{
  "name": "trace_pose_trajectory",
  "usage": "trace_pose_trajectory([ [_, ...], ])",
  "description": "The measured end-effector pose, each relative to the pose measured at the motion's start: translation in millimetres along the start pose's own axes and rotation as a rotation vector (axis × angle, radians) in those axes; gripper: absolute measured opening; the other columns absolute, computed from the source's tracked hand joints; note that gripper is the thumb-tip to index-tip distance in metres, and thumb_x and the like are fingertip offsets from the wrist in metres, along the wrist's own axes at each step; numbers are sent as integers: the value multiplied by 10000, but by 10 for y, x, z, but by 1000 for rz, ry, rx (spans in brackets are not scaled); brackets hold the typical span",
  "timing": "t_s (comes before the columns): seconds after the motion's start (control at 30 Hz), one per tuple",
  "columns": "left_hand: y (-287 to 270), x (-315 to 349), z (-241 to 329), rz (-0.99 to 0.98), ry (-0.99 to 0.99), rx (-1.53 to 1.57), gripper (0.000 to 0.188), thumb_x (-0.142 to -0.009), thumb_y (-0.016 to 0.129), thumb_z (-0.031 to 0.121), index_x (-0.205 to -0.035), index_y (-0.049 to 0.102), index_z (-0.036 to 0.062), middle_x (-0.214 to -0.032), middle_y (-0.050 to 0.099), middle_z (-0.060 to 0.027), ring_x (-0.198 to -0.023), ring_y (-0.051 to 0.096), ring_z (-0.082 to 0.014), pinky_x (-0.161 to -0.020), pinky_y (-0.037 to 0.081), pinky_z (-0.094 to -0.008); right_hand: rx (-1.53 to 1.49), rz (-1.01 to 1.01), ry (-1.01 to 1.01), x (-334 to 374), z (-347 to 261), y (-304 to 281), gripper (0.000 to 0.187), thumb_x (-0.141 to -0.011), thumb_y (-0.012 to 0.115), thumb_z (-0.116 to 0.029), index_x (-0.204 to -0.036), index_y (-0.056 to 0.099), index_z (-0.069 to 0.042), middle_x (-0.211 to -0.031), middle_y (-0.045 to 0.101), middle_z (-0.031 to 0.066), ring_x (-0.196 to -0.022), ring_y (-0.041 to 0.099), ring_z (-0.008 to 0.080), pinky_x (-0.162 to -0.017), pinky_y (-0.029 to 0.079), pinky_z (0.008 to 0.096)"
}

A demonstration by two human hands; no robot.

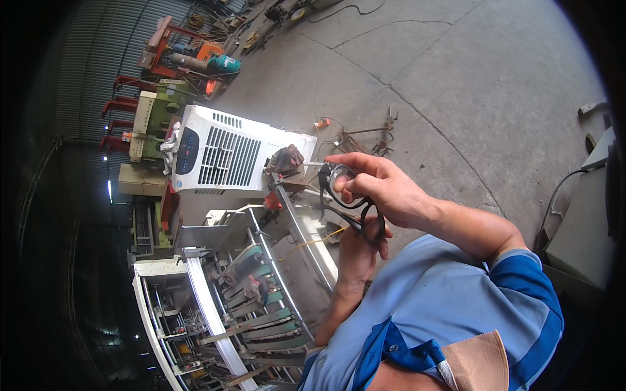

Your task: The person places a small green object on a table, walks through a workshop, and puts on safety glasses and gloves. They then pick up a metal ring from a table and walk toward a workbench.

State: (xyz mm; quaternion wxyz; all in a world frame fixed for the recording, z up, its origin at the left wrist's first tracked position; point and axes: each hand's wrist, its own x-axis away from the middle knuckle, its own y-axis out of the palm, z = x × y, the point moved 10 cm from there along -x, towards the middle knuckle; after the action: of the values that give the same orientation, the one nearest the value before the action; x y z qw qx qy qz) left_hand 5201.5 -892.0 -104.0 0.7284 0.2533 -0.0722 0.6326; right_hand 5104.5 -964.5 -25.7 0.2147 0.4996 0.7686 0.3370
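Observation:
Black-framed glasses are between my two hands, in front of my chest. My right hand is closed on them, with thumb and fingers at the clear lens and the index finger stretched along the top of the rim. Below it, my left hand is closed around the glasses' other side, near the dark looped parts. That hand's fingers are partly hidden behind the frame. Beyond the glasses, a dark crumpled cloth or glove lies by a metal bracket.
A white air cooler with slatted vents stands ahead-left. Below it is a machine with rails, rollers and green belts. A rusty metal stand is on the cracked concrete floor. Grey equipment with a cable stands right.

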Motion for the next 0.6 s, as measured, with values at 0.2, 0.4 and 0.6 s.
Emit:
trace_pose_trajectory([
  [0.2, 10, 8, 24, -50, 19, 75, 292, -934, 663, 260, -1063, 627, 0, -793, 658, -122, -487, 571, -129, -417, 450, -242, -143, -98, -7, 72, 22, 14, 599, -873, 437, 23, -1461, 325, 28, -1209, 591, 148, -1088, 589, 191, -990, 465, 318],
  [0.4, 71, 5, 7, -101, -19, 130, 299, -928, 669, 258, -1074, 620, 2, -805, 664, -137, -492, 579, -135, -416, 460, -243, -125, -125, -3, 94, 51, 21, 507, -955, 479, -61, -1435, 344, 34, -1194, 619, 176, -1095, 623, 222, -996, 477, 339],
  [0.6, 23, -14, -87, -79, -50, 74, 272, -936, 617, 244, -1047, 597, -4, -769, 620, -143, -461, 536, -137, -386, 430, -236, -35, 30, 25, 68, 137, -167, 395, -1009, 521, -283, -1244, 505, 35, -963, 688, 160, -857, 691, 219, -839, 552, 337],
])
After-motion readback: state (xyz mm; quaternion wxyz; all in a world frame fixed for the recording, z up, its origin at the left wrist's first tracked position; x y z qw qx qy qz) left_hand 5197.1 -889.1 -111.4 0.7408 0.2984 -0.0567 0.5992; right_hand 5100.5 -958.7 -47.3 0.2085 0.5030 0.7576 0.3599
